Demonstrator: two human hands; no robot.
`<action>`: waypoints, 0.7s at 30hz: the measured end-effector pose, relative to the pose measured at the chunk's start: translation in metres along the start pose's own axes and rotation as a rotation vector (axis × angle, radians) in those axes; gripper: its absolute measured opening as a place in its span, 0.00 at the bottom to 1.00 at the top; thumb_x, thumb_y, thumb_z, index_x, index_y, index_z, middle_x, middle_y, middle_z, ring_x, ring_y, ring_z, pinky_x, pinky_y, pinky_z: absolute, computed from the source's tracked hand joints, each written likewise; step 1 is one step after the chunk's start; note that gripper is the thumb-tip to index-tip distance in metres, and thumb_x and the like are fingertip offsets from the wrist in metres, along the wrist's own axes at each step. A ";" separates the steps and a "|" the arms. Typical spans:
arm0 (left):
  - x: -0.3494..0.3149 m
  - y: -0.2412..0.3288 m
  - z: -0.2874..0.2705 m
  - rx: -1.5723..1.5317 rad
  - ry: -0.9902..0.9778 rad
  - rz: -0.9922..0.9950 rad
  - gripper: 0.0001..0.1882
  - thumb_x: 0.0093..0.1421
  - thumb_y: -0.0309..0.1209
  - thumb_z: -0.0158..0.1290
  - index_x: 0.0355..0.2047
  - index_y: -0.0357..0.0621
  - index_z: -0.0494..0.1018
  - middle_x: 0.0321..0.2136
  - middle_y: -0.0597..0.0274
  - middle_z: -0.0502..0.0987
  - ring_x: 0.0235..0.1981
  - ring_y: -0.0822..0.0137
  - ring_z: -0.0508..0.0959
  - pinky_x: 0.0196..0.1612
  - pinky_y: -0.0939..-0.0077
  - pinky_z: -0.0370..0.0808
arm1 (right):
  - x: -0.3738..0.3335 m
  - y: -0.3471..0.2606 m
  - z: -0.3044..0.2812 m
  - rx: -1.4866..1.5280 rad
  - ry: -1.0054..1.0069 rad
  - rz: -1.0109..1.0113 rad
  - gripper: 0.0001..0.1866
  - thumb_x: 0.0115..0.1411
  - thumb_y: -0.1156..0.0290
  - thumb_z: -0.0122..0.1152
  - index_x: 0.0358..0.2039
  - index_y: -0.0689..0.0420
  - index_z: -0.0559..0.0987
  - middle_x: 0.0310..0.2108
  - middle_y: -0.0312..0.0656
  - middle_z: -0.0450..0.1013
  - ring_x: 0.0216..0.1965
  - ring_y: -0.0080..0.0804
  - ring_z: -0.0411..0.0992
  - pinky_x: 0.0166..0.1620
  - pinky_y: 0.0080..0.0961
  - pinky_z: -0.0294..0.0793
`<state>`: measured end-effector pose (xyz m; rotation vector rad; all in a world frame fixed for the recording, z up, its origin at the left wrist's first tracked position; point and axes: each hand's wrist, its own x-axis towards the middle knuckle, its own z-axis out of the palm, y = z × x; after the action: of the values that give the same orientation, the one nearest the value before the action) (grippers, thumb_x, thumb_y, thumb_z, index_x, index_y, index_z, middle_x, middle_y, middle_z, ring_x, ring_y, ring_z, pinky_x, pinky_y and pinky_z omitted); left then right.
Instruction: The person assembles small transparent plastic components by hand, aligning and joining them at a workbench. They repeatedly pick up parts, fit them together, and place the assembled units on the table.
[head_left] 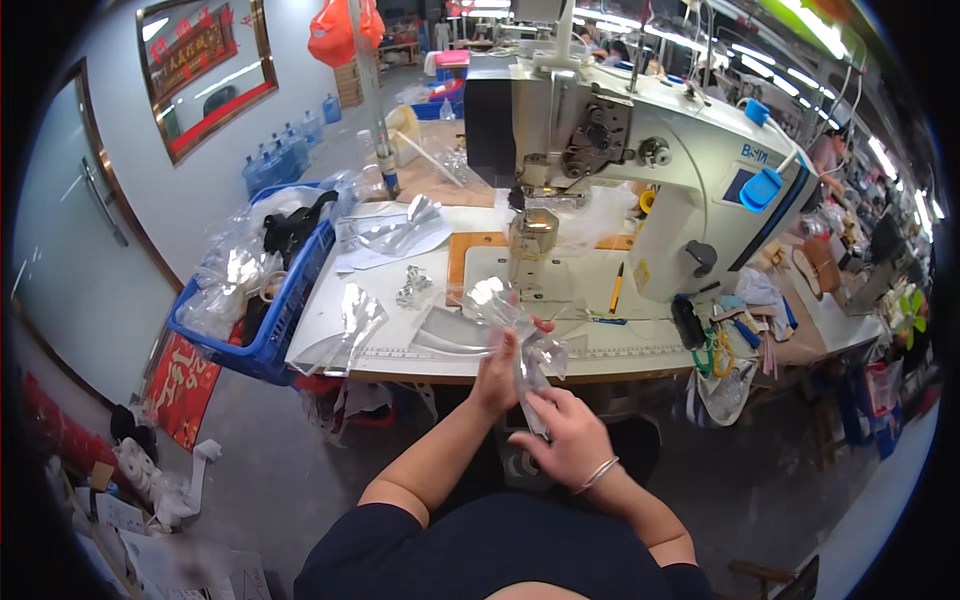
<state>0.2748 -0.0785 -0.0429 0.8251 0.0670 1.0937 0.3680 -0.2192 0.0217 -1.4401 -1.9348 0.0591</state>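
Observation:
At the front edge of the sewing table, my left hand (495,372) is closed around a glossy clear plastic piece (487,312), its thumb pointing up. The piece hangs down over the edge. Lower and to the right, my right hand (570,430) grips the hanging end between fingers and thumb; a bracelet circles that wrist. Just beyond my hands stands a white industrial sewing machine (690,165) with a metal post (530,250) under its needle area. Another clear curved piece (350,325) lies on the table to the left, beside a small crumpled shiny heap (413,286).
A blue basket (295,325) stuffed with plastic bags and black material adjoins the table's left end. An orange-yellow pen (616,287) lies near the machine's base. Farther left are plastic pieces on white paper (395,240). Scissors-like handles and cords (715,350) crowd the right side.

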 end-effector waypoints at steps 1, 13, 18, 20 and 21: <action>-0.006 0.008 -0.008 -0.063 -0.014 -0.019 0.35 0.66 0.50 0.41 0.68 0.57 0.42 0.50 0.61 0.68 0.58 0.61 0.66 0.56 0.60 0.68 | 0.003 0.013 -0.001 0.166 0.020 -0.020 0.18 0.48 0.68 0.71 0.39 0.58 0.79 0.35 0.45 0.75 0.31 0.42 0.75 0.35 0.29 0.76; -0.035 0.058 -0.037 -0.089 -0.079 -0.265 0.33 0.67 0.52 0.37 0.66 0.48 0.50 0.58 0.60 0.64 0.59 0.65 0.65 0.59 0.66 0.65 | 0.077 0.029 0.053 0.222 0.216 -0.141 0.18 0.49 0.78 0.65 0.43 0.60 0.77 0.37 0.47 0.74 0.34 0.42 0.74 0.39 0.31 0.75; -0.040 0.077 -0.057 0.169 -0.024 -0.239 0.33 0.68 0.48 0.39 0.66 0.40 0.49 0.62 0.56 0.58 0.63 0.64 0.58 0.63 0.68 0.57 | 0.099 0.027 0.082 0.393 0.201 -0.003 0.11 0.49 0.79 0.65 0.35 0.62 0.79 0.29 0.44 0.75 0.29 0.35 0.75 0.32 0.26 0.74; -0.038 0.085 -0.071 0.427 -0.034 -0.166 0.38 0.66 0.52 0.42 0.67 0.44 0.46 0.60 0.61 0.60 0.59 0.67 0.63 0.59 0.71 0.62 | 0.109 0.023 0.095 0.360 0.211 -0.017 0.06 0.50 0.80 0.64 0.29 0.62 0.77 0.28 0.42 0.74 0.27 0.29 0.74 0.32 0.23 0.74; -0.038 0.090 -0.075 0.432 -0.031 -0.168 0.37 0.66 0.51 0.42 0.67 0.43 0.47 0.60 0.59 0.60 0.60 0.65 0.62 0.60 0.69 0.61 | 0.113 0.021 0.102 0.390 0.162 0.028 0.05 0.51 0.80 0.63 0.29 0.62 0.76 0.28 0.41 0.74 0.27 0.29 0.74 0.33 0.24 0.74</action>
<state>0.1550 -0.0492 -0.0530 1.1998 0.3497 0.9182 0.3145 -0.0779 -0.0057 -1.1732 -1.6609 0.3059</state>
